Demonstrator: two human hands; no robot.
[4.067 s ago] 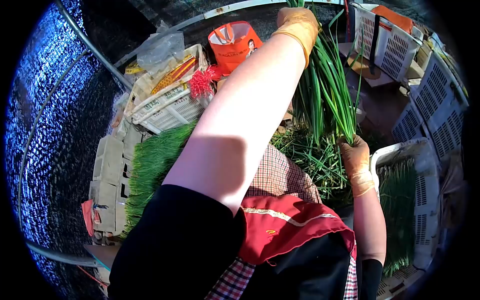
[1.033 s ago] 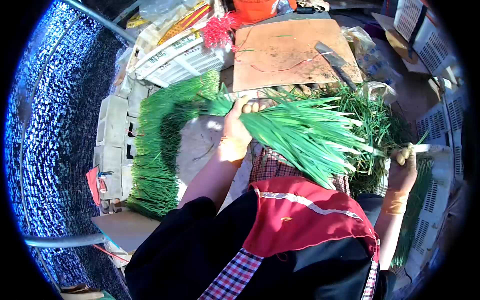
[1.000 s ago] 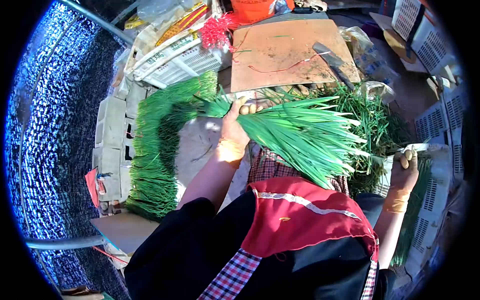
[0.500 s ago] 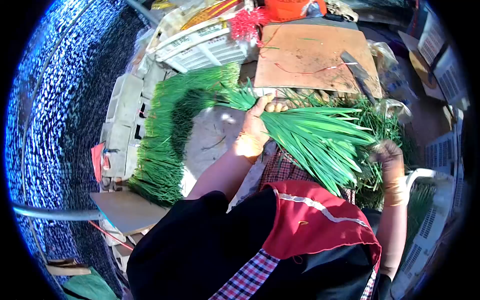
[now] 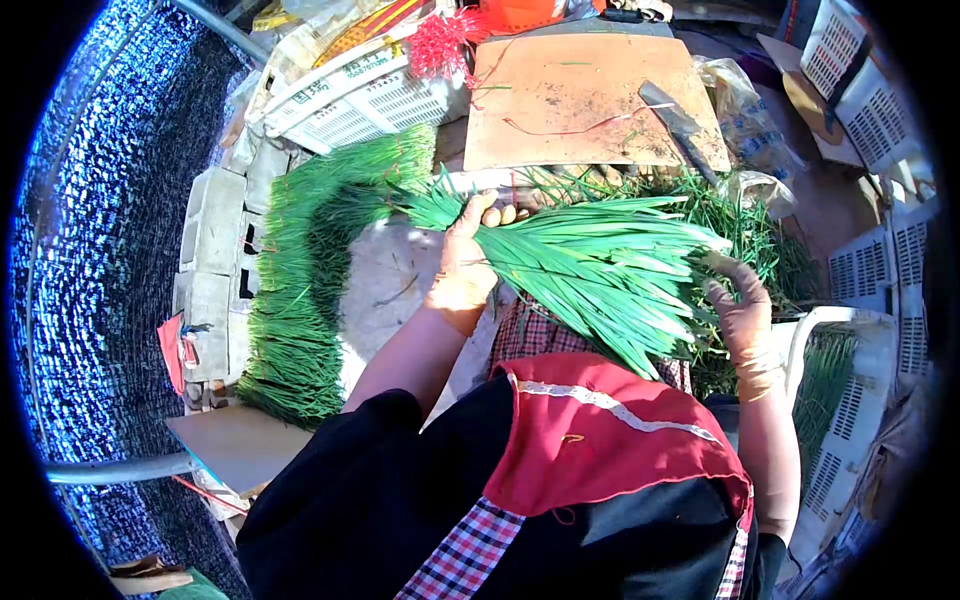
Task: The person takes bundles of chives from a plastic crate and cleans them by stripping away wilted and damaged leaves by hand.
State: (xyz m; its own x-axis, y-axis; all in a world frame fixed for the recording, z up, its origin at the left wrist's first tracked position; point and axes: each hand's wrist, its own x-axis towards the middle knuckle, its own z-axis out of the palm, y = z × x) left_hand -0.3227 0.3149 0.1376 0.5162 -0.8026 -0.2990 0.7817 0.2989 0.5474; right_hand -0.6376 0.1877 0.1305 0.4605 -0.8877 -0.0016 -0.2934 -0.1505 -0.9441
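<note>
My left hand (image 5: 466, 262) is closed around a bunch of garlic chives (image 5: 600, 270) near its narrow end. The long flat leaves fan out to the right above my lap. Close to the leaf tips, my right hand (image 5: 742, 305) has its fingers apart and slightly curled, with nothing visible in them. Both hands appear to wear thin, stained gloves. More chives (image 5: 290, 310) stand packed in a curved row on the left. Loose green leaves (image 5: 760, 235) lie in a heap behind my right hand.
A tan board (image 5: 590, 100) ahead carries a broad-bladed knife (image 5: 682, 132) and a red strand. White crates (image 5: 370, 95) stand at the back left and along the right. Red ties (image 5: 445, 42) hang by the left crate. Concrete blocks (image 5: 212, 225) line the left; a white tube rail (image 5: 840, 315) is right.
The view has shifted, so the surroundings sit further left. My right hand, blurred before, now shows spread fingers close to the leaf tips. My left hand keeps its hold on the bunch.
</note>
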